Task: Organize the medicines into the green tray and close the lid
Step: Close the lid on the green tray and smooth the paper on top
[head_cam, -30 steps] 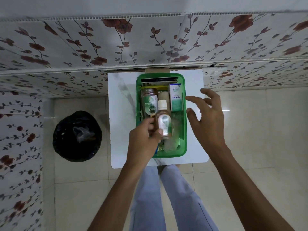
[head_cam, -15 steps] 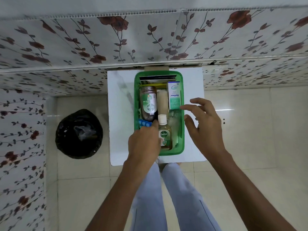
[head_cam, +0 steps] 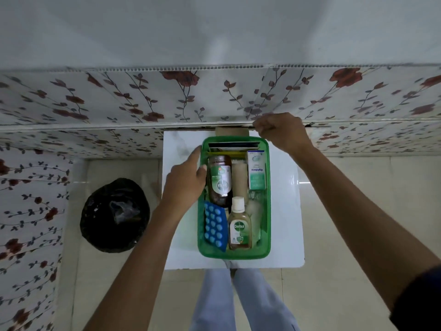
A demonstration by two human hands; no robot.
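Head view, surface: a small white rectangular tabletop (head_cam: 284,211) stands against a wall papered with red flowers, over a pale tiled floor.
Head view, tray: the translucent green plastic tray (head_cam: 266,244) sits in the middle of the surface, long side running near to far, open at the top.
Head view, far end of tray: dark flat packets stand on edge against the far wall of the tray; what they are cannot be told.
Head view, left side: a large brown Dettol bottle with green label (head_cam: 219,180) lies along the tray; nearer, a blue blister strip of pills (head_cam: 215,226) leans at the left wall.
Head view, middle: a beige roll (head_cam: 239,180) lies just right of the large bottle, and a small amber Dettol bottle with white cap (head_cam: 239,228) lies at the near end.
Head view, right side: a white and green Optibex carton (head_cam: 256,169) rests by the right wall.
Head view, left hand (head_cam: 185,182): fingers curled over the tray's left rim, thumb inside, touching the large bottle; grip closed on the rim.
Head view, right hand (head_cam: 281,131): beyond the tray's far right corner, fingers pressed together in a fist at the wall ledge; what it pinches, if anything, cannot be told.
Head view, floor: a round bin lined with a black bag (head_cam: 114,215) stands well left of the surface.
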